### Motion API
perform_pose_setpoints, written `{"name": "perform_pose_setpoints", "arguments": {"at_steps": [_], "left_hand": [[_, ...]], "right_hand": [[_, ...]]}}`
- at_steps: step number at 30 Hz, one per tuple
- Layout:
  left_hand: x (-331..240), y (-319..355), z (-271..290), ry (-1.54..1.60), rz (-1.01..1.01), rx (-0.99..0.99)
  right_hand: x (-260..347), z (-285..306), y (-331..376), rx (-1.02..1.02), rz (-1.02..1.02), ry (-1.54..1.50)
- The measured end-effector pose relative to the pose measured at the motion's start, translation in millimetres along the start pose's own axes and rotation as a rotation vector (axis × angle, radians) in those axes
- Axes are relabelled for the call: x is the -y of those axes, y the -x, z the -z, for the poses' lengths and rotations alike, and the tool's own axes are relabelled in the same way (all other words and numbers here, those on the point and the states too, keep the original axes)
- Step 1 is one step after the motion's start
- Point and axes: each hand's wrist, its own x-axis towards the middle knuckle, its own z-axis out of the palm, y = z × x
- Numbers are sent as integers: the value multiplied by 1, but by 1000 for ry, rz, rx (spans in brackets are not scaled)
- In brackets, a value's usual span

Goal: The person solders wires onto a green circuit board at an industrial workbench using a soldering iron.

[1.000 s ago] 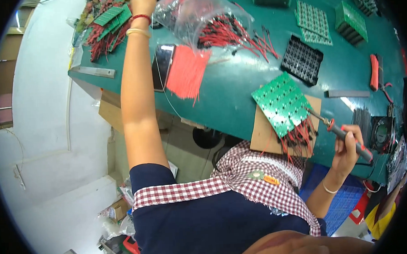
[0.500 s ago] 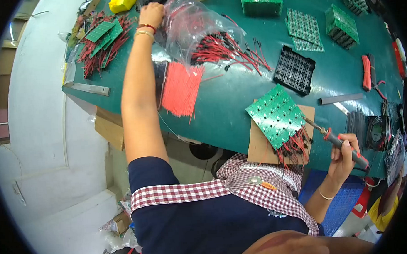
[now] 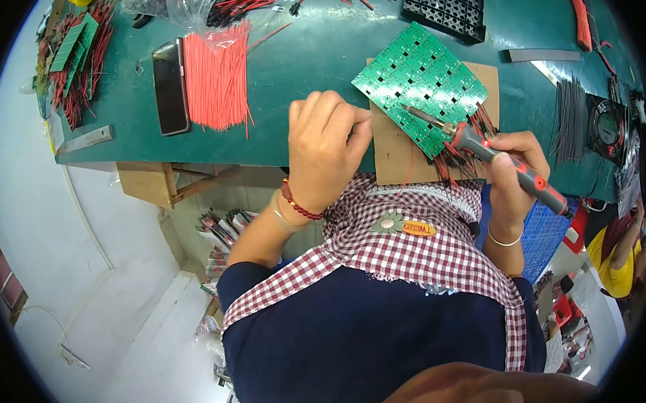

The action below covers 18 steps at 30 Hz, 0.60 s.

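Soldering iron (image 3: 477,143) diag., pointing fwd-L.

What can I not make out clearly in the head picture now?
In the head view:
Whether the left hand holds anything: its back hides the palm.
Clear plastic bag: far part cut off by the upper edge.
Brown panel: partly covered by the green circuit board.
Whether the soldering iron touches that board: contact too small to see.

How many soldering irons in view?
1. The grey-and-red soldering iron is in the right hand, tip at the green circuit board; contact unclear. Others could be hidden under clutter.
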Motion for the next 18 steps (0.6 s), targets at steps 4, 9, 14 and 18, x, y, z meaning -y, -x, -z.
{"name": "perform_pose_setpoints", "arguments": {"at_steps": [4, 9, 14, 18], "left_hand": [[-5, 8, -18, 79, 27, -87], [-3, 14, -29, 59, 71, -118], [-1, 11, -31, 66, 78, -116], [-2, 9, -32, 66, 93, -107]], "right_hand": [[-1, -4, 0, 76, 37, 55], [1, -7, 1, 90, 68, 114], [3, -10, 2, 93, 73, 136], [8, -12, 1, 93, 26, 138]]}}
